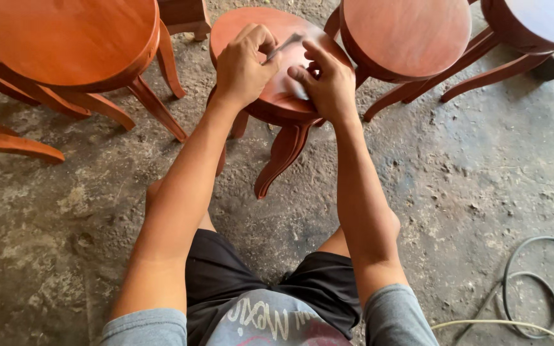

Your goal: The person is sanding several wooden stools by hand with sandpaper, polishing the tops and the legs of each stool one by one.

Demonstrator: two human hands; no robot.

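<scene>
I am seeing a thin grey scraper blade [285, 45] lying tilted on the round top of the middle red-brown stool [270, 96], which is standing on the concrete floor [469, 179] straight ahead of my knees. My left hand [243, 64] is clenching around one end of the blade while my right hand [328, 80] is pinching the other. Three more stools are crowding around it: one left [65, 41], two right [405, 35], with hoses [533, 282] lying well apart at lower right.
</scene>
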